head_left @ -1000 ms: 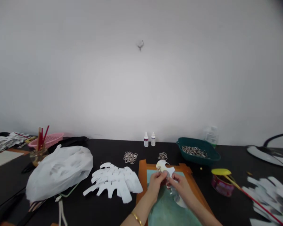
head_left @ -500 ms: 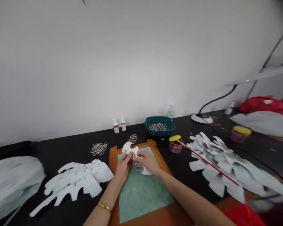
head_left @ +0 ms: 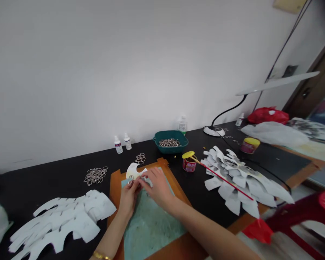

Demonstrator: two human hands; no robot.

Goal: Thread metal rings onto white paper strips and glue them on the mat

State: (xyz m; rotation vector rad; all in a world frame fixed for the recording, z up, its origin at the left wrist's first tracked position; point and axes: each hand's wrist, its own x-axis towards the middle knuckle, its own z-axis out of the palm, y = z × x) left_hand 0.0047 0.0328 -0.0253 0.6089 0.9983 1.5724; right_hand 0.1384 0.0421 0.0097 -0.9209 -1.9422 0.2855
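My left hand [head_left: 129,196] is closed on a white cut-out piece [head_left: 132,170] with a scalloped edge, above the green-blue sheet. A shiny metal ring [head_left: 130,179] shows at its fingertips, against the piece. My right hand [head_left: 159,187] is close beside, thumb and forefinger bent together at the left fingertips. What those fingers pinch is too small to make out. Beneath both hands lies the green-blue sheet [head_left: 151,227] on an orange-brown board [head_left: 176,180]. Much of the white piece is hidden behind the fingers.
Stacked white cut-outs [head_left: 67,216] lie left; more fan out right [head_left: 241,177] under a red stick [head_left: 227,182]. Loose rings [head_left: 96,176] lie near a teal basin [head_left: 170,148] of rings. A tin [head_left: 189,166], small bottles [head_left: 118,145] and a lamp [head_left: 213,131] stand around.
The view has shifted to the right, so the table things appear further left. My right hand has lifted and loosened its hold on the white piece; my left hand keeps holding it.
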